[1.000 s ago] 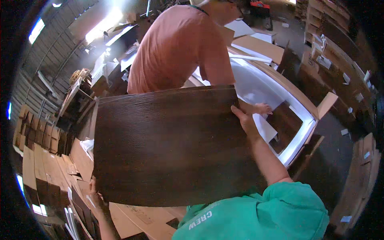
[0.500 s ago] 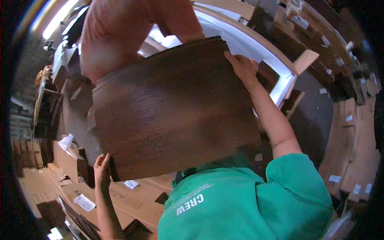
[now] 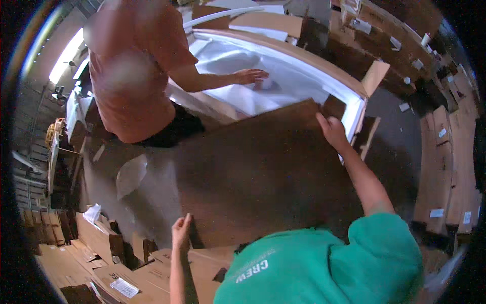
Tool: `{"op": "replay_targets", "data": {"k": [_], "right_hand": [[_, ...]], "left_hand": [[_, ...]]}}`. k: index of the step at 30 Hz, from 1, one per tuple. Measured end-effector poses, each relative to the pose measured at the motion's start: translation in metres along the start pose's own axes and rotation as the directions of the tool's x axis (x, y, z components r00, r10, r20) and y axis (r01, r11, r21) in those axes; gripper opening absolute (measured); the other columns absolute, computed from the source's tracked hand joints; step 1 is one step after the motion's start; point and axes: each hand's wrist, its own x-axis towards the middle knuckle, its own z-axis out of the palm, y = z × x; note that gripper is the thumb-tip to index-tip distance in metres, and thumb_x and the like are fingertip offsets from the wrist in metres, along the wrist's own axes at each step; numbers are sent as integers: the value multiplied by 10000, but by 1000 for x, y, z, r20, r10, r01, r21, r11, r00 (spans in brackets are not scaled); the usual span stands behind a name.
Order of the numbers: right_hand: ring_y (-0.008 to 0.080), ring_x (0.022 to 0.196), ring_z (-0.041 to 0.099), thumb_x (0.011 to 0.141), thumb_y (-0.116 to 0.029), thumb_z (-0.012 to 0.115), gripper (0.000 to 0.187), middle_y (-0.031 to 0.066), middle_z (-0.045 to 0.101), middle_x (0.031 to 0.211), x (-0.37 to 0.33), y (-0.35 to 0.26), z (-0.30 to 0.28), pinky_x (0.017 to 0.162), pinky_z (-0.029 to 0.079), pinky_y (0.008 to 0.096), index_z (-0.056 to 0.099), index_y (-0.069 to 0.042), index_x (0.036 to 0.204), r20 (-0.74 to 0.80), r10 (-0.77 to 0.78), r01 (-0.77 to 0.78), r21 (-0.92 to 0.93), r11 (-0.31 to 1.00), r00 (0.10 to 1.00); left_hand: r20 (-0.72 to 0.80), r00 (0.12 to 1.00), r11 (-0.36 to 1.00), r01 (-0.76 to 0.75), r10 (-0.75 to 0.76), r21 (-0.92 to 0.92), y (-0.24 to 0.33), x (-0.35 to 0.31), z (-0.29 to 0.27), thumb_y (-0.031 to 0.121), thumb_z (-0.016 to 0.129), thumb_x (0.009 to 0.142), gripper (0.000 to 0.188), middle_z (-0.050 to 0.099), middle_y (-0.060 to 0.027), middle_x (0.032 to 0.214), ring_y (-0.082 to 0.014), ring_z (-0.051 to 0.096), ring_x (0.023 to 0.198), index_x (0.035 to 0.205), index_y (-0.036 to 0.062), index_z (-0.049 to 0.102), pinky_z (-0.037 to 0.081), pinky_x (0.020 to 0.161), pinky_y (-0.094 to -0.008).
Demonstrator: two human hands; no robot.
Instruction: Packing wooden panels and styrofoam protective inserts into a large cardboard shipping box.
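A large dark brown flat panel [image 3: 268,177] with a faint grain lies across the middle of the view, held level in front of my body. My left hand [image 3: 181,232] grips its near left edge, thumb and fingers pinched on the corner. At the far right corner my right hand [image 3: 331,130] is closed on the edge, the thumb on top and the other fingers mostly hidden beneath. Just past the panel is a long open cardboard box [image 3: 329,68], lined with white foam and sheeting. What the panel is made of I cannot tell.
A co-worker in a reddish shirt [image 3: 134,76] stands at the far left, one hand [image 3: 250,76] over the box's white lining. Flattened cardboard boxes [image 3: 147,276] lie at the near left, more cartons [image 3: 440,167] at the right. A clear plastic sheet [image 3: 132,175] is on the floor.
The panel and both my hands have shifted right and nearer in the view. The co-worker now appears further left, with an arm reaching over the box, more of which shows.
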Motion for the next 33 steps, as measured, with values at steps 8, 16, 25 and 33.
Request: {"op": "replay_targets", "data": {"k": [8, 16, 25, 33], "right_hand": [[118, 539, 431, 840, -425, 495, 511, 16, 442, 542, -11, 61, -53, 529, 358, 311, 504, 32, 611, -137, 208, -222, -102, 970, 969], [174, 871, 478, 857, -330, 477, 389, 73, 562, 918, 61, 166, -29, 826, 355, 286, 573, 33, 959, 17, 314, -276, 527, 804, 949], [195, 913, 492, 845, -438, 489, 540, 124, 565, 975, 136, 108, -2, 808, 376, 296, 527, 65, 1036, 46, 503, -505, 97, 858, 863], [317, 1151, 411, 803, -529, 495, 721, 239, 435, 1224, 156, 87, 47, 969, 314, 361, 434, 83, 1179, -30, 608, -587, 231, 776, 793]], "left_hand": [[-11, 975, 968, -219, 222, 124, 18, 78, 53, 337, 619, 792, 373, 557, -21, 658, -92, 474, 609, 772, -35, 598, 397, 554, -247], [3, 989, 989, -149, 149, -9, 71, 179, 88, 366, 621, 774, 407, 624, -80, 740, -131, 559, 666, 842, -35, 630, 438, 632, -270], [50, 998, 996, -54, 50, 72, 226, 242, 96, 396, 605, 784, 432, 623, -49, 726, -115, 550, 654, 861, -27, 646, 432, 621, -245], [170, 963, 958, -237, 209, 161, 277, 369, 78, 372, 615, 788, 414, 621, -27, 743, -91, 535, 648, 848, -36, 651, 439, 595, -252]]}}
